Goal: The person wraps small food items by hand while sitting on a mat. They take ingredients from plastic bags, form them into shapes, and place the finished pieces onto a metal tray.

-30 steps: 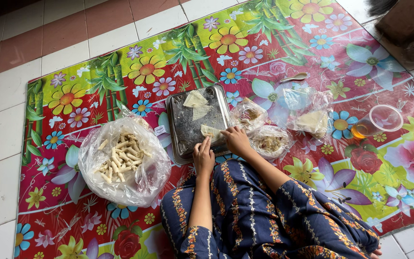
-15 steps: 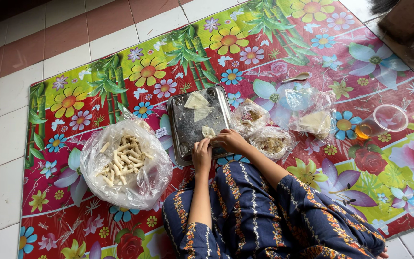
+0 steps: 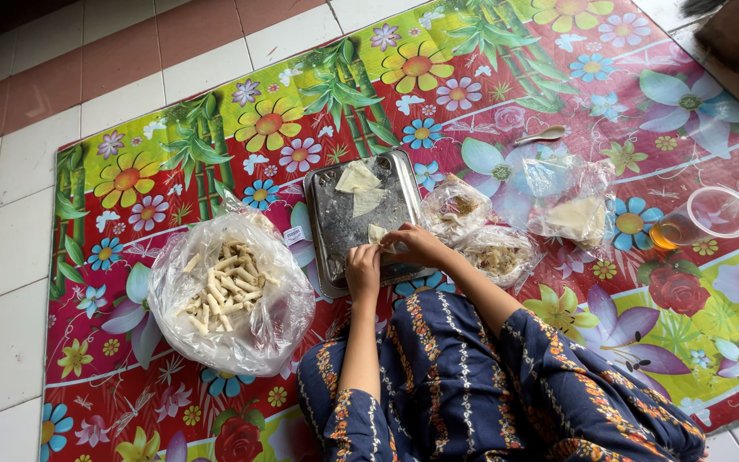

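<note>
A metal tray (image 3: 335, 222) lies on a flowered plastic mat (image 3: 215, 128) on the tiled floor. Two pale triangular pastry wrappers (image 3: 361, 186) lie on the tray's far part. My left hand (image 3: 363, 272) and my right hand (image 3: 416, 246) meet over the tray's near edge, both pinching a small folded piece of wrapper (image 3: 377, 234). My arms come out of dark blue patterned sleeves.
A clear plastic bag of pale rolled sticks (image 3: 226, 291) sits left of the tray. To the right lie bags of filling (image 3: 493, 255), a bag of wrappers (image 3: 573, 216), a spoon (image 3: 540, 134) and a clear cup of amber liquid (image 3: 701, 218).
My hands have come closer together over the tray's near edge, and the small wrapper piece between them looks more folded.
</note>
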